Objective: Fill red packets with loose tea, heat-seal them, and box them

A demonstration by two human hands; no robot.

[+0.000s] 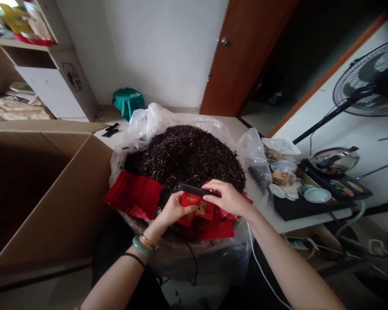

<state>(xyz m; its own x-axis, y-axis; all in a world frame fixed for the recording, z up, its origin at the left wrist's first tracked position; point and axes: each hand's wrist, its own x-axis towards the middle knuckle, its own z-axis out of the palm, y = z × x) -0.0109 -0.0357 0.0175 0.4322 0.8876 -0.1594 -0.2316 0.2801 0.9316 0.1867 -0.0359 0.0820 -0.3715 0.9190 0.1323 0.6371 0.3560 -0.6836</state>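
My left hand [174, 209] grips a red and gold printed packet [195, 206] from below. My right hand [228, 198] holds a long black bar-shaped tool [194, 190] across the top of that packet, pressing near its upper edge. Whether the tool is a sealer or a clip, I cannot tell. Just beyond my hands lies a large heap of dark loose tea leaves [186, 161] in a clear plastic bag [148, 122]. A stack of red packets [132, 193] rests at the heap's left edge, and more red packets [216, 228] lie under my hands.
A large open cardboard box [42, 193] stands to the left. To the right, a dark tray [297, 206] holds small dishes and a metal kettle [334, 160]. A white cable [261, 271] runs below my right arm, and a standing fan [368, 82] is at the far right.
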